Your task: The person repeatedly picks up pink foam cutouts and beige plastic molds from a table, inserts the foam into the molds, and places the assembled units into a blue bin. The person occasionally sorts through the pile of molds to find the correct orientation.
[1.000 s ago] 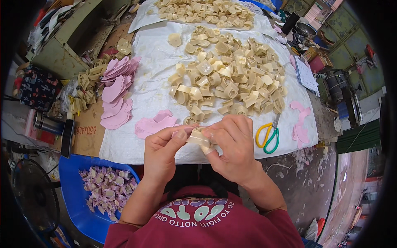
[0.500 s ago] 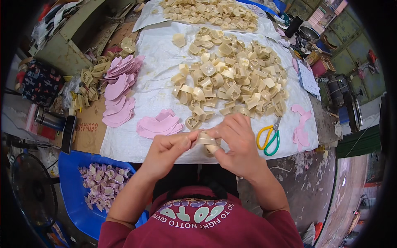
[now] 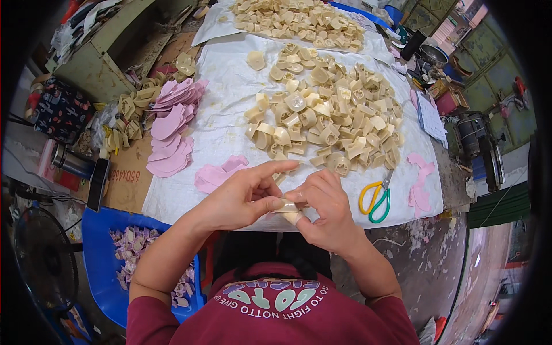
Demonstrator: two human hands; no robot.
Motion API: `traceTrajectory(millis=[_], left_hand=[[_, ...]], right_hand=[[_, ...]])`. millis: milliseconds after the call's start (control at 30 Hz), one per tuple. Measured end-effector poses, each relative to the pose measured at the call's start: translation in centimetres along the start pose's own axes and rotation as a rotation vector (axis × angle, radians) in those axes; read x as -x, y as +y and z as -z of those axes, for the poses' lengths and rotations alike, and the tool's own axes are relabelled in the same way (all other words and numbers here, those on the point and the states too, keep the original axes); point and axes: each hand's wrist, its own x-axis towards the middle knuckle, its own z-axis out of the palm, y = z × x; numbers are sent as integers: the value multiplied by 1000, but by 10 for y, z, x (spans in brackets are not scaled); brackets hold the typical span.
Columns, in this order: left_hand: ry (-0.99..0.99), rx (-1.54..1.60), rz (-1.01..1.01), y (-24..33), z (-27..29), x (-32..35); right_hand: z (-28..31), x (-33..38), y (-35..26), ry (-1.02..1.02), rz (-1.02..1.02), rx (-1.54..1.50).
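Observation:
In front of my chest, at the near table edge, a small beige plastic shoe heel [image 3: 285,208] is between my hands. My right hand [image 3: 329,214] grips it from the right, thumb underneath and fingers curled over the top. From the left my left hand [image 3: 242,192] presses its thumb on the heel, its index finger stretched out above and the other fingers curled. Much of the heel is covered by fingers. Beyond my hands lies a big pile of loose beige heels [image 3: 328,109]. Thin pink cut pieces [image 3: 208,177] lie just left of my left hand.
Scissors [image 3: 375,198] with yellow and green handles lie right of my hands, near pink scraps [image 3: 421,181]. Stacked pink pieces [image 3: 169,150] line the left side of the white sheet [image 3: 221,98]. A blue basin [image 3: 103,282] with pink-covered pieces stands lower left; a fan [image 3: 46,264] is beside it.
My left hand has shifted right and its index finger has stretched out, with the thumb now on the heel. The heel sits slightly lower in my right hand. The view has tilted slightly.

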Motion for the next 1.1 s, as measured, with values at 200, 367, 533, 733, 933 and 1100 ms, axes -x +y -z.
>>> traceTrajectory(millis=[200,367,533,733,933,1100], left_hand=[[22,164,25,-19,-1,-3],[284,490,-211,-34,-21,-5],[207,562,-227,-43,-19,2],[586,-492,-543,-29,-30,-8],[404,-422,-463,-22,-16,-9],[439,-198,-391,-28,-28,1]], right_hand=[[-2,2,7,-29,-210,-207],[-10,7,15,58,-426,-507],[-3,5,3,42,-693,-790],[-8,7,7,88,-584,-476],[-6,9,11,-42,-644,-521],[2,5,10,-18,-486,-374]])
